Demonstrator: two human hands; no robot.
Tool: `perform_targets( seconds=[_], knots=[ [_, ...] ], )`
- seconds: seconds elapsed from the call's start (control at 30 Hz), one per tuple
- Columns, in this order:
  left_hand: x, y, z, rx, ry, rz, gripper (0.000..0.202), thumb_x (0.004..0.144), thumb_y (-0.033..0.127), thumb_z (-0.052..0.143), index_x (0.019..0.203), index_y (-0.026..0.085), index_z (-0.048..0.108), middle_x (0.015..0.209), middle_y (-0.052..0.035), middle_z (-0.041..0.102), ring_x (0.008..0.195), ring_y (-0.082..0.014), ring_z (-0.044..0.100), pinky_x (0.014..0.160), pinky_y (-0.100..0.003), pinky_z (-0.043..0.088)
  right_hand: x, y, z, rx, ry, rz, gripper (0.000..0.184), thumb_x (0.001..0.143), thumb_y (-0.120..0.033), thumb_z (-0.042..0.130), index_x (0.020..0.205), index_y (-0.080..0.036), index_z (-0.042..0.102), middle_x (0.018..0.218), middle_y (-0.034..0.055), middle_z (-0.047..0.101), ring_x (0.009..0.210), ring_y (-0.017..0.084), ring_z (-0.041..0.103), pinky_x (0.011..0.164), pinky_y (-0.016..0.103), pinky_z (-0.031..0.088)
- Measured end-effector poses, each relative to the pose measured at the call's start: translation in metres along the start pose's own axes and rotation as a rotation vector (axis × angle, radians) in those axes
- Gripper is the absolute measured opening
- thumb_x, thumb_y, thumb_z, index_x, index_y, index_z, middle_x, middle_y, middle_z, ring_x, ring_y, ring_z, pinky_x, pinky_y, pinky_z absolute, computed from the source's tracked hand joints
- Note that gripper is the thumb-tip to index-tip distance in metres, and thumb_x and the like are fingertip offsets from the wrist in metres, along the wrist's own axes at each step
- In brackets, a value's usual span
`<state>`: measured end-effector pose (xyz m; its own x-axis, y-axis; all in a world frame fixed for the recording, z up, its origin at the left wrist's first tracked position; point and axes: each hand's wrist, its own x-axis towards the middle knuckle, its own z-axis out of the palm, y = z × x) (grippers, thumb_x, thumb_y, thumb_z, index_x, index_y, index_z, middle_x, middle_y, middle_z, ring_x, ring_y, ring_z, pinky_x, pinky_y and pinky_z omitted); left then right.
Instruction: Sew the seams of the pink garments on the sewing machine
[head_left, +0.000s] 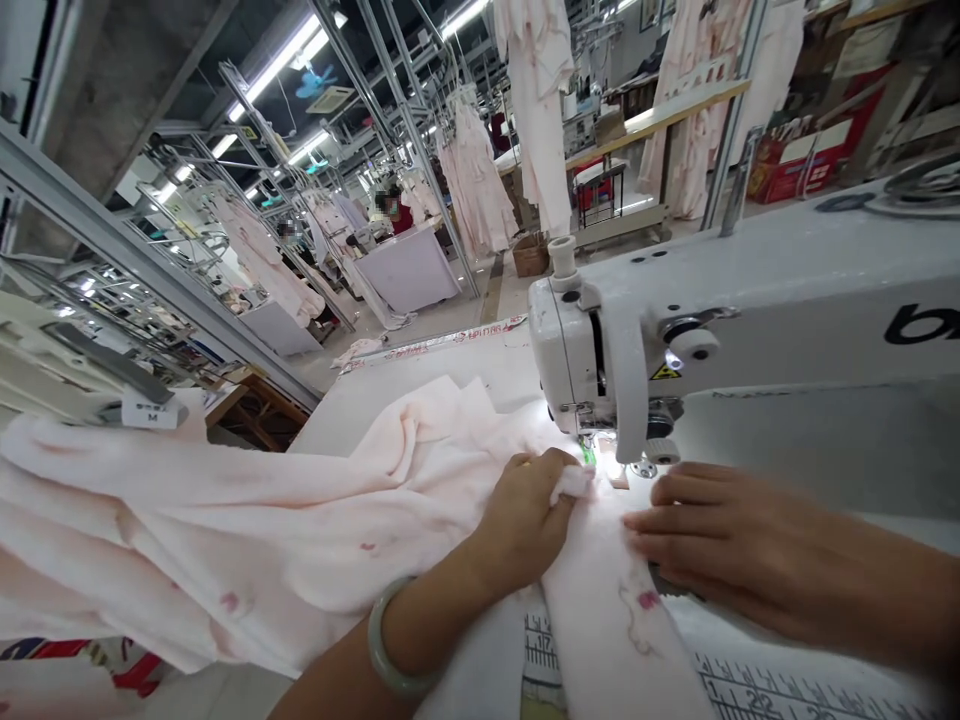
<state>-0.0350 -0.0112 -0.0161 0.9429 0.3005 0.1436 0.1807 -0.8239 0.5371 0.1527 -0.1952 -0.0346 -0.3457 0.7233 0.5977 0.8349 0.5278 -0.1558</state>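
Note:
Pale pink fleecy fabric (322,540) with small reddish prints spreads over the table from the left up to the needle area of a white sewing machine (574,350). My left hand (529,515), a bangle (386,640) on its wrist, pinches a bunched fold of this fabric just in front of the lit presser foot. A flatter length of the same cloth runs from there towards me. Beside its right edge, my right hand (716,535) has its fingers stretched out, slightly blurred. Whether its fingertips touch the cloth I cannot tell.
A printed measuring scale (780,695) runs along the table's near edge. At left, a hanger with a size tag (150,410) is by the fabric. Pink garments (472,175) hang behind, and a person (394,210) sits at a distant table.

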Motion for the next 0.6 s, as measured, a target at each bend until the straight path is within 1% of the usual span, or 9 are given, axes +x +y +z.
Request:
perform_targets(
  seconds=[0.07,0.13,0.2,0.23,0.3,0.37,0.43,0.53,0.6],
  knots=[
    [0.0,-0.003,0.001,0.035,-0.037,0.076,0.018,0.101,0.018,0.055,0.108,0.023,0.071,0.102,-0.0046,0.082,0.097,-0.025,0.075,0.105,-0.043,0.053,-0.001,-0.005,-0.002,-0.008,-0.031,-0.043,0.027,0.115,-0.019,0.053,0.116,-0.024,0.079,0.1,0.0045,0.085,0.081,0.021,0.073,0.079,0.037,0.057],
    [-0.001,-0.006,0.001,0.103,-0.107,0.222,0.018,0.1,0.021,0.06,0.11,0.023,0.075,0.108,-0.0054,0.085,0.105,-0.0257,0.076,0.111,-0.045,0.049,-0.002,-0.01,0.0,-0.037,-0.04,-0.049,0.025,0.114,-0.015,0.053,0.112,-0.024,0.077,0.098,0.0036,0.083,0.076,0.019,0.071,0.073,0.037,0.054],
    [-0.002,-0.008,0.0,0.195,-0.152,0.372,0.021,0.099,0.023,0.064,0.115,0.022,0.077,0.118,-0.0069,0.085,0.114,-0.0265,0.075,0.114,-0.046,0.046,-0.005,-0.014,0.003,-0.076,-0.048,-0.061,0.025,0.113,-0.013,0.054,0.11,-0.023,0.076,0.099,0.0032,0.082,0.075,0.018,0.069,0.07,0.037,0.052],
    [-0.003,-0.008,0.0,0.243,-0.157,0.428,0.023,0.099,0.024,0.066,0.118,0.021,0.078,0.121,-0.0078,0.084,0.116,-0.0266,0.074,0.115,-0.046,0.046,-0.007,-0.015,0.005,-0.099,-0.063,-0.072,0.025,0.114,-0.012,0.052,0.11,-0.022,0.075,0.1,0.0034,0.081,0.075,0.018,0.068,0.07,0.038,0.051],
    [-0.004,-0.008,-0.001,0.321,-0.149,0.498,0.026,0.099,0.023,0.066,0.122,0.019,0.078,0.121,-0.009,0.083,0.114,-0.0258,0.073,0.113,-0.046,0.047,-0.011,-0.015,0.009,-0.137,-0.118,-0.093,0.027,0.115,-0.01,0.048,0.11,-0.019,0.073,0.103,0.0041,0.08,0.077,0.018,0.067,0.069,0.04,0.048],
    [-0.005,-0.008,-0.001,0.348,-0.137,0.529,0.028,0.099,0.022,0.066,0.123,0.018,0.077,0.12,-0.009,0.082,0.112,-0.025,0.072,0.112,-0.045,0.048,-0.014,-0.015,0.011,-0.151,-0.173,-0.089,0.028,0.117,-0.01,0.045,0.109,-0.018,0.07,0.104,0.0039,0.078,0.078,0.019,0.065,0.069,0.041,0.045],
    [-0.005,-0.008,0.0,0.323,-0.111,0.527,0.029,0.098,0.019,0.064,0.125,0.018,0.076,0.119,-0.0083,0.082,0.11,-0.0242,0.072,0.112,-0.044,0.048,-0.014,-0.015,0.012,-0.138,-0.194,-0.075,0.028,0.117,-0.01,0.044,0.108,-0.019,0.068,0.104,0.003,0.076,0.077,0.018,0.064,0.068,0.042,0.042],
    [-0.007,-0.008,0.002,0.243,-0.04,0.488,0.031,0.097,0.017,0.061,0.125,0.018,0.074,0.115,-0.0076,0.082,0.108,-0.0242,0.073,0.112,-0.043,0.049,-0.013,-0.015,0.013,-0.113,-0.171,-0.056,0.025,0.118,-0.011,0.046,0.105,-0.02,0.066,0.104,0.0022,0.074,0.078,0.018,0.062,0.069,0.042,0.04],
    [-0.008,-0.008,0.003,0.189,0.012,0.455,0.029,0.095,0.016,0.06,0.121,0.019,0.071,0.111,-0.007,0.083,0.104,-0.0246,0.074,0.111,-0.043,0.05,-0.012,-0.017,0.013,-0.094,-0.162,-0.05,0.023,0.117,-0.011,0.05,0.103,-0.02,0.065,0.103,0.0021,0.073,0.078,0.018,0.061,0.069,0.042,0.038]
  ],
)
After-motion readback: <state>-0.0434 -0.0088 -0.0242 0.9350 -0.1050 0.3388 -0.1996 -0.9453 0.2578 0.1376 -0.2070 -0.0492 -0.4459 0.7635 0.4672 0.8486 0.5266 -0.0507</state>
